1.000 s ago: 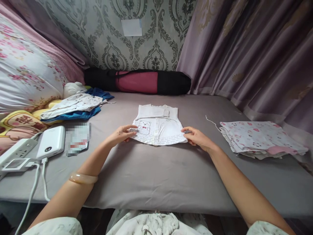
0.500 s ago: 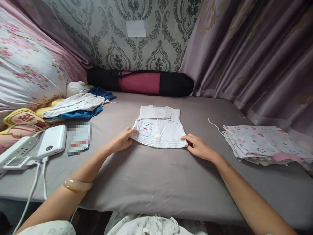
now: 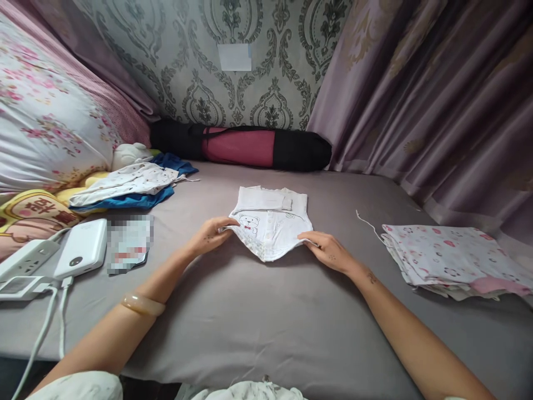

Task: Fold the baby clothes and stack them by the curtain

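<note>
Shirt (image 3: 272, 225) on bed (image 3: 258, 311), between front and far edges. Left hand (image 3: 212, 234) pinches one hem corner, right hand (image 3: 328, 250) other; hem (image 3: 265, 256) dips mid-span. Best done with corners level, hem gently taut, sleeve (image 3: 268, 201) flat across chest.

Wall (image 3: 175, 33) facing me grey-green, dark scrolling medallions; white paper (image 3: 235, 57) on it. Mauve curtain (image 3: 387, 100), gold motifs, hanging in deep folds at right; mauve drape (image 3: 125, 83) at left. Grey cloth (image 3: 258, 316) over broad flat surface. Light soft, dimmer upper right.
</note>
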{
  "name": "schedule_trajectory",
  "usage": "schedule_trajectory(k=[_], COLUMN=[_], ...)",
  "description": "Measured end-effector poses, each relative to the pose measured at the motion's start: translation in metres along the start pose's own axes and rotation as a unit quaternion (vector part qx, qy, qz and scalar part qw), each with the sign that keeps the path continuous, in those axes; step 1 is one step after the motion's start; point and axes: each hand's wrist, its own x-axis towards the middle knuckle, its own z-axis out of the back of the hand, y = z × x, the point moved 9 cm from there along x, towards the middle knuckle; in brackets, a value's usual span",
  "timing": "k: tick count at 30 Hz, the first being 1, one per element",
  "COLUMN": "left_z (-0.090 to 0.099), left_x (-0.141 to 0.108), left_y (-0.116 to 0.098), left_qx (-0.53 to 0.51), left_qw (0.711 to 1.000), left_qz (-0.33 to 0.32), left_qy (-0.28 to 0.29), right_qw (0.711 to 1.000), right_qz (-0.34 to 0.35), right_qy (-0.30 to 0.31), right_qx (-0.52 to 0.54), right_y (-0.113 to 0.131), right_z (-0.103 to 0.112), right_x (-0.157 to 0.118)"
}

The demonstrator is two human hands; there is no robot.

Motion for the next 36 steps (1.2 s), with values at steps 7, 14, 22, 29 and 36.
schedule_trajectory(k=[7,14,22,29,36], left_z=[0.008,0.016,0.016,0.005,0.006], left_x=[0.03,0.066,0.109,0.144,0.141], left_y=[0.005,0.003,0.018,0.075,0.093], left_qx=[-0.066,-0.054,-0.008,0.107,0.109], left_qw=[0.989,0.971,0.963,0.954,0.937], left_qz=[0.066,0.032,0.058,0.206,0.276], left_qy=[-0.118,-0.231,-0.263,-0.188,-0.184], right_qw=[0.99,0.979,0.967,0.959,0.918], right_qz=[-0.086,-0.085,-0.139,-0.215,-0.341], right_qy=[-0.108,-0.18,-0.197,-0.136,-0.191], right_qx=[0.016,-0.035,-0.085,-0.123,-0.062], right_y=[-0.021,-0.033,-0.061,-0.106,-0.146], right_z=[0.02,0.028,0.031,0.02,0.021], right_x=[0.035,0.066,0.098,0.122,0.111])
